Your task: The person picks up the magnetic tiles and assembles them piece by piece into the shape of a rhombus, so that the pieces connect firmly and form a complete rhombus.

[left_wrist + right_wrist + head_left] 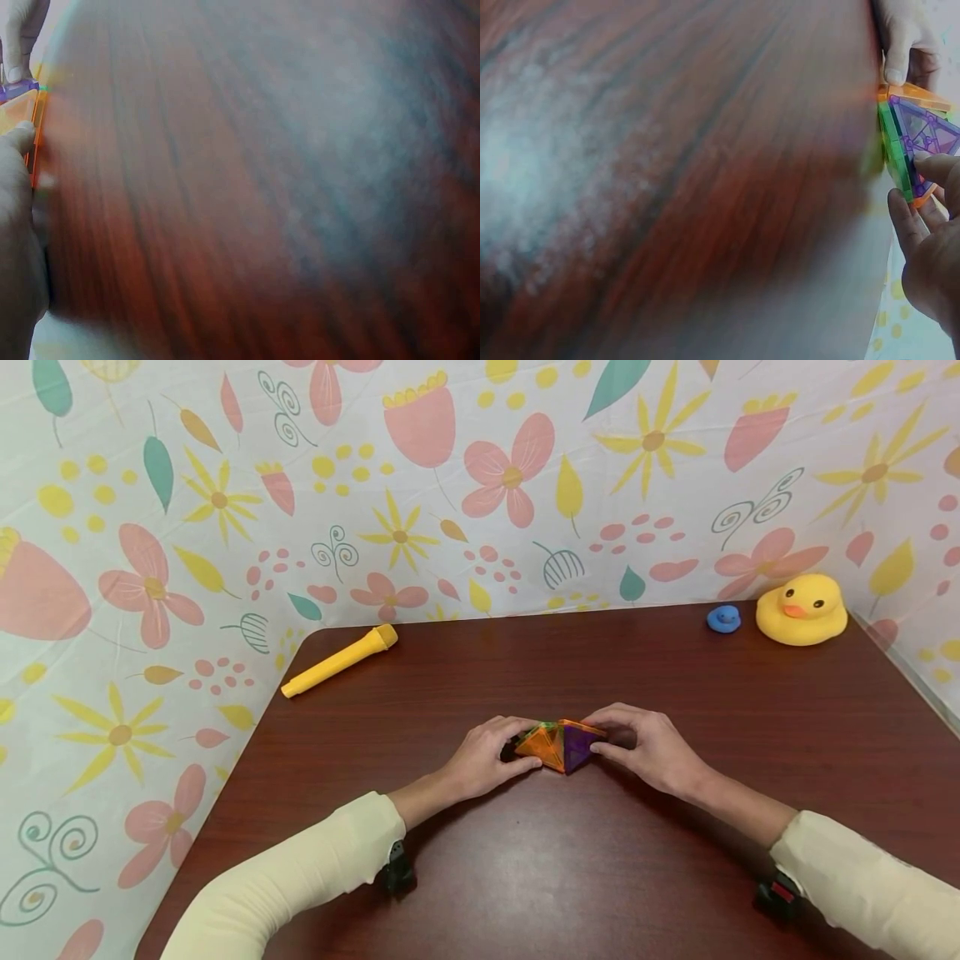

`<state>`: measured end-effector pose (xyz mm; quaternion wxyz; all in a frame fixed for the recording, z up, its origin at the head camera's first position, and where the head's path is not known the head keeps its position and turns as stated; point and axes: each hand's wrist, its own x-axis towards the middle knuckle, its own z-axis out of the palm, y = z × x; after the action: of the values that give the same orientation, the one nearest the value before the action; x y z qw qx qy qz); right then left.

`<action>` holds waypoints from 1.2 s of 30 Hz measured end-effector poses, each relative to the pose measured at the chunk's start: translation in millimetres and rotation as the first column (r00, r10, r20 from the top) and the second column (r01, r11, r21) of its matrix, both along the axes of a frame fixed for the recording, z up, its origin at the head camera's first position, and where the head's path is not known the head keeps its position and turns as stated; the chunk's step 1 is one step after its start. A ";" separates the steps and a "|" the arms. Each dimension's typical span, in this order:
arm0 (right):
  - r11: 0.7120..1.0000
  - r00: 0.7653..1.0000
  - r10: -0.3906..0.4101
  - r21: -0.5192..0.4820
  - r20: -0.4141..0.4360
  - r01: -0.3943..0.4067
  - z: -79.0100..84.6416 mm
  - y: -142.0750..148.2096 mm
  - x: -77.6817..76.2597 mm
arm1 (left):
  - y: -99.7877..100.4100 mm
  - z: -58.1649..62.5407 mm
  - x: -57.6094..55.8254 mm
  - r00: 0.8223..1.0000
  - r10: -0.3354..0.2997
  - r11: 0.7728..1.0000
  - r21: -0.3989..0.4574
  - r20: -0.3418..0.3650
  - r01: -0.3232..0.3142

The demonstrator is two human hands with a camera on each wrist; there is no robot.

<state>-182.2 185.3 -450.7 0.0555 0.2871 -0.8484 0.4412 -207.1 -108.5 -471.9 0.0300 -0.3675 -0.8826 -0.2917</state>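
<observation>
Translucent triangular magnetic tiles are joined into a small peaked shape near the middle of the table. In the head view its left face is an orange tile (544, 747) and its right face a purple tile (577, 747); a green tile (895, 146) shows in the right wrist view. My left hand (486, 758) grips the orange side, thumb at the front lower edge and fingers behind. From the other side my right hand (656, 750) pinches the purple side between thumb and fingers. The fingers hide part of the back.
A yellow toy microphone (341, 662) lies at the table's back left. At the back right sit a small blue duck (723, 619) and a larger yellow duck (801, 612). A flower-patterned sheet (480, 552) hangs behind the brown table (495, 868).
</observation>
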 end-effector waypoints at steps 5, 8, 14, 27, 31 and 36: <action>1.000 1.000 0.002 -0.005 -0.017 -0.002 0.9 -0.9 0.0 | 0.2 1.1 0.8 1.000 0.000 1.000 0.004 0.000 0.000; 1.000 1.000 0.001 -0.005 -0.030 -0.002 1.3 -1.3 -0.1 | 0.4 1.0 0.8 1.000 -0.001 1.000 0.006 -0.003 0.001; 1.000 0.999 -0.008 -0.001 -0.036 0.008 2.2 -2.0 -0.2 | 0.2 0.4 0.4 1.000 -0.002 1.000 0.007 -0.004 0.002; 1.000 0.998 -0.005 -0.007 -0.055 0.005 8.4 -6.6 0.7 | 0.7 1.6 0.5 1.000 -0.006 1.000 0.001 -0.008 0.006; 1.000 0.998 -0.005 -0.009 -0.057 0.005 8.8 -7.4 0.9 | 0.7 1.6 0.4 1.000 -0.007 1.000 0.003 -0.010 0.007; 1.000 0.999 0.029 0.000 -0.023 -0.029 7.9 -8.5 0.6 | 0.5 1.2 0.2 1.000 -0.007 1.000 0.003 -0.019 0.007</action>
<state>-181.6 176.8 -442.8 0.0591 0.3044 -0.8434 0.4388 -206.9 -108.0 -470.6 0.0378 -0.3731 -0.8806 -0.2898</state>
